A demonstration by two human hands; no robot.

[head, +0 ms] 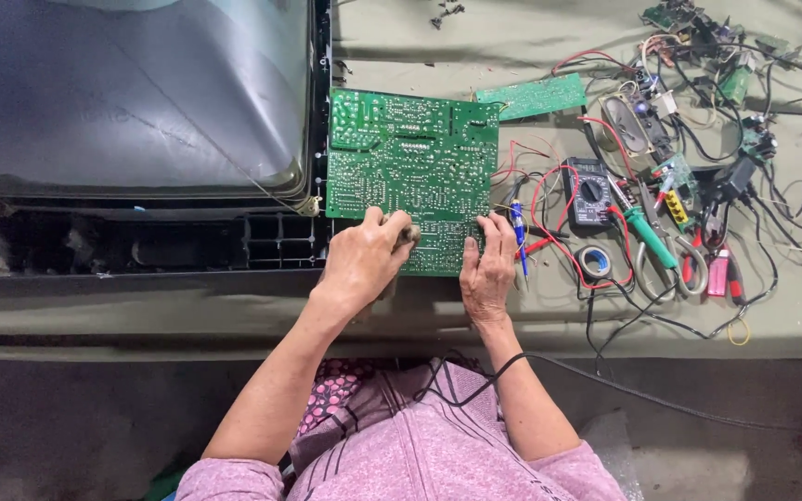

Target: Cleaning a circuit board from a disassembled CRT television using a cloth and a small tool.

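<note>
a: farthest left of your grip, what sits there?

b: a grey picture tube (pixel 132 93) in its dark chassis (pixel 141 243), lying on the olive-covered bench (pixel 187 311), its edge touching the big green circuit board (pixel 410 172) you're working on.

a: and your left hand?

b: your left hand (pixel 364 264) rests on the board's near edge, fingers curled down over something small and dark; you can't tell from here what it is, nor whether the fingers pinch it or only cover it.

a: the right one?

b: your right hand (pixel 487 269) lies just beside it on the board's near right corner, fingers together and pressed flat, closed on nothing. a blue-handled tool (pixel 518 232) stands just past your fingertips, touching or nearly so; you can't tell which.

a: further right of your grip?

b: a black multimeter (pixel 589 190) amid red and black leads, a roll of tape (pixel 594 261) near it, then a green-handled tool (pixel 650 237), pliers with red grips (pixel 709 269), and small boards (pixel 707 46) in a tangle of wires. a narrow green strip board (pixel 531 96) lies beyond the main board's far right corner.
</note>
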